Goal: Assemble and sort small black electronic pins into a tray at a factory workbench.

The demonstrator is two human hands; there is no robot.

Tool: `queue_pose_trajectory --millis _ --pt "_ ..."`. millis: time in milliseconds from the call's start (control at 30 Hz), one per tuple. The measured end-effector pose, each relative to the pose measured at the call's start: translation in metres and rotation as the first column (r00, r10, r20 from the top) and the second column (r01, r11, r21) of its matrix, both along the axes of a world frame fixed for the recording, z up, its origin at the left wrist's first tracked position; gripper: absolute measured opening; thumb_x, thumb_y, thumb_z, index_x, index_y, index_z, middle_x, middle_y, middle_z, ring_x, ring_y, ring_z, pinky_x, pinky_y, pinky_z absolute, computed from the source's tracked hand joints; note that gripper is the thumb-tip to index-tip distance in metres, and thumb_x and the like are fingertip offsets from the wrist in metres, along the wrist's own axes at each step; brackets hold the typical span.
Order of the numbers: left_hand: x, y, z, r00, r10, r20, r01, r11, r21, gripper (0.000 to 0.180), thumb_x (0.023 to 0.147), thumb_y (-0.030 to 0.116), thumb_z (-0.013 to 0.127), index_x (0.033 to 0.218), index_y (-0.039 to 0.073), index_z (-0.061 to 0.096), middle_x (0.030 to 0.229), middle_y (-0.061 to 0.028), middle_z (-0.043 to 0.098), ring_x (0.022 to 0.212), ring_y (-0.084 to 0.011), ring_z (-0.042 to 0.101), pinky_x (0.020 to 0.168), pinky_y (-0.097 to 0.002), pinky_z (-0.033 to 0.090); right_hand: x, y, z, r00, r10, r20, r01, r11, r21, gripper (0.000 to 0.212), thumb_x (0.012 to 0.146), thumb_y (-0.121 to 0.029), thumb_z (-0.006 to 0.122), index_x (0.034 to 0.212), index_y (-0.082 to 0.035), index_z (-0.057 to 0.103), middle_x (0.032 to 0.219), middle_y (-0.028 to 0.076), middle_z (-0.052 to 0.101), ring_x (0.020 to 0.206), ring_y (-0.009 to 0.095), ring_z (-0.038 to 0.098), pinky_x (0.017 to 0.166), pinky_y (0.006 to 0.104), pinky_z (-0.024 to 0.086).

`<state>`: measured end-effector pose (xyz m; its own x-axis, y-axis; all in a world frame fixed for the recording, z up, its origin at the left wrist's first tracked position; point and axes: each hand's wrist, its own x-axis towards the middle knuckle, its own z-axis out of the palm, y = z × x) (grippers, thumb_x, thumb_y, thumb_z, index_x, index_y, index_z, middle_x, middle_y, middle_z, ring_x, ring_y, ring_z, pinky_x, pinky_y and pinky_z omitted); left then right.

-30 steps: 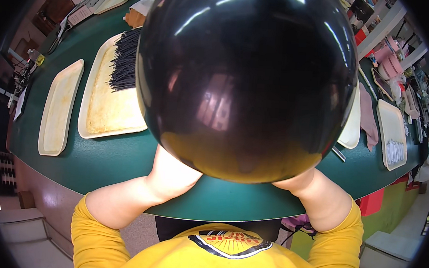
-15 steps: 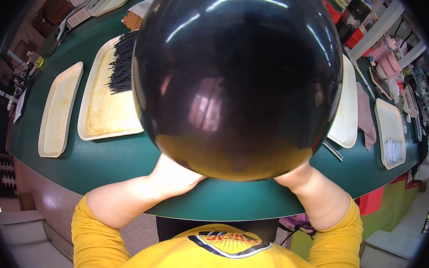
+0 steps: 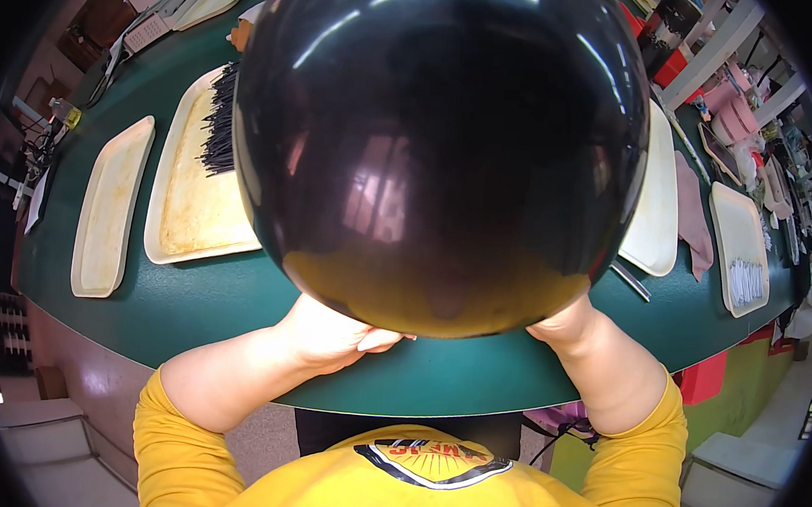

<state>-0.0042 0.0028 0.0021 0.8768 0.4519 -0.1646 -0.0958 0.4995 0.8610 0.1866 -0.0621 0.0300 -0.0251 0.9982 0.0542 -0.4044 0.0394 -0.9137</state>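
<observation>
1. A large glossy black balloon fills the middle of the view, held up above the near edge of the green worktop and close under the camera.
2. The left hand is pressed against the balloon's underside at its lower left; the fingers are curled in together, with the knuckles and a fingertip showing just below the balloon's curve.
3. The right hand meets the balloon at its lower right. Only the wrist and the heel of the hand show, the rest being hidden behind the balloon, so I cannot tell whether its fingers are spread or closed.
4. Both forearms come up from the lower edge of the view, in yellow sleeves pushed up toward the elbows.
5. The balloon's lower part looks amber where light passes through it; its upper part mirrors ceiling lights as pale streaks.
6. On the worktop to the left of the balloon lies a cream tray with a bundle of thin black sticks at its far end, partly covered by the balloon.
7. Further left, near the worktop's left edge, lies a second cream tray.
8. To the right, another cream tray shows from behind the balloon, with a brownish cloth just beside it.
9. Toward the worktop's right edge lies a further tray holding a small cluster of white pieces.
10. A thin metal tool lies on the worktop near the right wrist.
</observation>
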Motion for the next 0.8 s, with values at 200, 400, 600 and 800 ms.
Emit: queue_pose_trajectory --millis 200,400,600,800 --pt "-0.001 0.001 0.003 0.985 -0.102 0.141 0.153 0.892 -0.425 0.009 0.085 0.003 0.051 0.092 -0.001 0.054 0.064 -0.0085 0.054 0.040 -0.0075 0.040 0.037 -0.0184 0.028 -0.009 -0.006 0.008 0.951 0.002 0.310 -0.025 0.997 0.071 0.019 0.075 -0.010 0.065 0.087 0.001 0.055 0.071 0.000 0.055 0.065 0.003 0.048 0.057 0.0178 0.038" --pt "-0.003 -0.004 0.011 0.993 0.109 -0.041 -0.109 0.994 0.020 0.005 0.080 -0.002 0.057 0.082 -0.002 0.053 0.063 -0.0063 0.052 0.045 -0.0087 0.043 0.039 -0.0198 0.031 -0.004 -0.006 -0.012 0.969 -0.064 0.238 0.035 0.991 0.126 0.007 0.082 -0.004 0.051 0.084 0.002 0.054 0.067 0.001 0.052 0.058 0.004 0.044 0.055 0.0187 0.037" --pt "-0.005 -0.003 0.009 0.989 0.132 -0.072 -0.113 0.968 0.225 0.007 0.077 -0.007 0.053 0.074 -0.001 0.051 0.058 -0.0045 0.048 0.044 -0.0089 0.043 0.039 -0.0210 0.032 -0.007 -0.005 -0.011 0.946 -0.232 0.225 0.164 0.944 0.286 0.003 0.080 -0.001 0.048 0.078 0.001 0.050 0.064 0.000 0.048 0.057 0.003 0.042 0.052 0.0174 0.035" --pt "-0.006 -0.003 0.007 0.997 0.050 -0.063 -0.031 0.960 0.278 0.009 0.077 -0.009 0.049 0.073 -0.001 0.051 0.056 -0.0043 0.048 0.043 -0.0087 0.042 0.038 -0.0213 0.030 -0.005 -0.006 -0.010 0.901 -0.279 0.332 0.159 0.925 0.344 0.014 0.069 0.008 0.055 0.082 0.003 0.052 0.062 -0.002 0.045 0.054 -0.001 0.035 0.048 0.0140 0.030"
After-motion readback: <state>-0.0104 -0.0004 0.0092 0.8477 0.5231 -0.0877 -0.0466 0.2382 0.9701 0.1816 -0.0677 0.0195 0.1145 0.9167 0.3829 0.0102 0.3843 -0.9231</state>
